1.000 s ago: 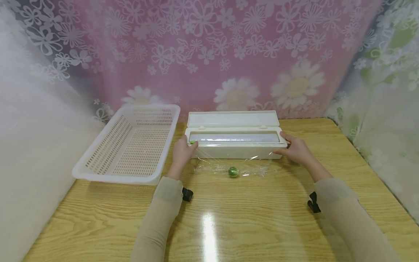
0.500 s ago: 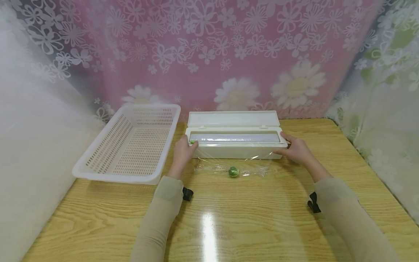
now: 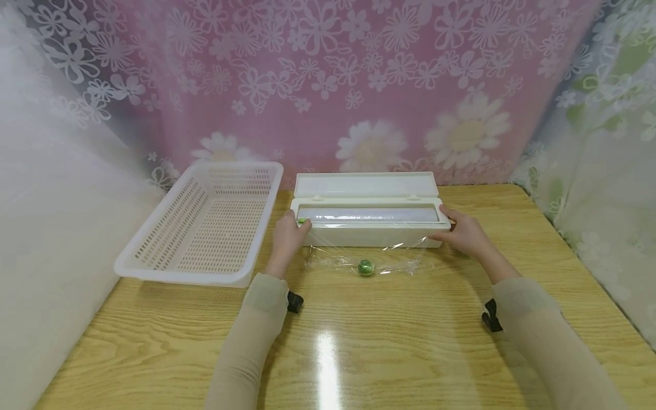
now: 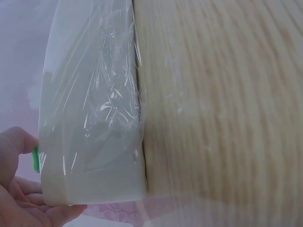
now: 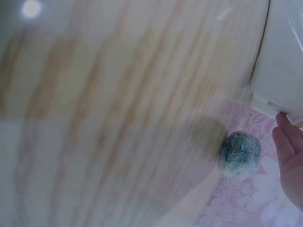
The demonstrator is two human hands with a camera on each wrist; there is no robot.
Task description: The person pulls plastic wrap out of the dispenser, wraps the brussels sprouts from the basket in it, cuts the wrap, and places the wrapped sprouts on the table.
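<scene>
A white cling film dispenser (image 3: 369, 236) lies on the table, its lid (image 3: 365, 184) raised and the film roll (image 3: 366, 214) showing inside. Clear film (image 4: 109, 90) hangs over its front and spreads onto the table. My left hand (image 3: 288, 236) grips the left end, thumb on top beside a green piece (image 4: 36, 159). At the right end, my right hand (image 3: 465, 234) holds the dispenser between thumb and fingers. A small green Brussels sprout (image 3: 365, 267) lies in front, at the crumpled edge of the film. Beside the right hand, the right wrist view shows a film-wrapped greenish ball (image 5: 240, 155).
To the left stands a white perforated plastic basket (image 3: 248, 250) with nothing visible in it. The wood-grain table (image 3: 389, 341) ends at a floral curtain (image 3: 328, 85) behind the dispenser. Pale curtains hang on both sides.
</scene>
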